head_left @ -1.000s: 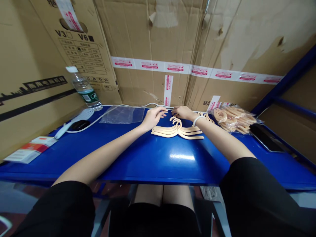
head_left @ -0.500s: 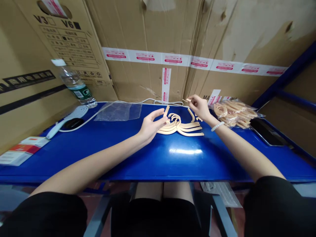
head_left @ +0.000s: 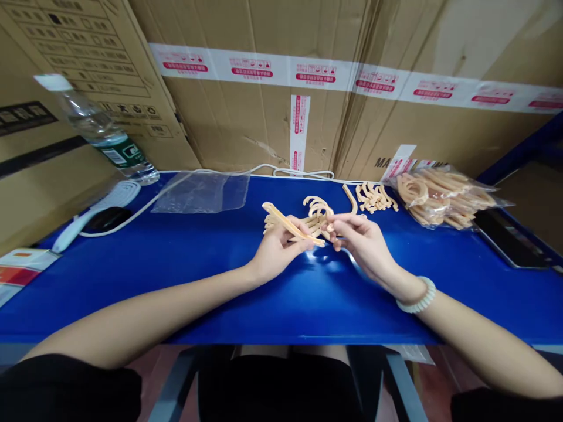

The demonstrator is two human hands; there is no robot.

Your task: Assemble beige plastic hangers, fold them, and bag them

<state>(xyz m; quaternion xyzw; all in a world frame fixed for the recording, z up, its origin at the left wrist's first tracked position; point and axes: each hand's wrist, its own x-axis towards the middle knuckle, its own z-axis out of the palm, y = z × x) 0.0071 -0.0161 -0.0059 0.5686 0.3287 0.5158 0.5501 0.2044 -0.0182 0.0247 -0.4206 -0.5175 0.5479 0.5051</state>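
Observation:
Both my hands meet just above the middle of the blue table (head_left: pixel 281 293). My left hand (head_left: pixel 277 249) is closed on a slim beige plastic hanger piece (head_left: pixel 288 224) that slants up to the left. My right hand (head_left: pixel 363 243) pinches that piece's near end with its fingertips. Directly behind my hands lies a stack of beige hangers (head_left: pixel 314 212), partly hidden by my fingers. A single loose beige strip (head_left: pixel 350 198) and a small cluster of beige hooks (head_left: pixel 376 197) lie farther back to the right.
A clear bag full of beige hangers (head_left: pixel 444 196) lies at the right, a dark phone (head_left: pixel 510 237) beside it. An empty clear bag (head_left: pixel 202 192), a white cable (head_left: pixel 272 174), a water bottle (head_left: pixel 99 132), a white brush (head_left: pixel 99 212) and a red-white leaflet (head_left: pixel 17 272) sit left. Cardboard boxes (head_left: pixel 264 105) wall the back.
My hands came back from the far edge toward me. The right hand brought a beige piece down, and both hands now hold it together in front of the stack.

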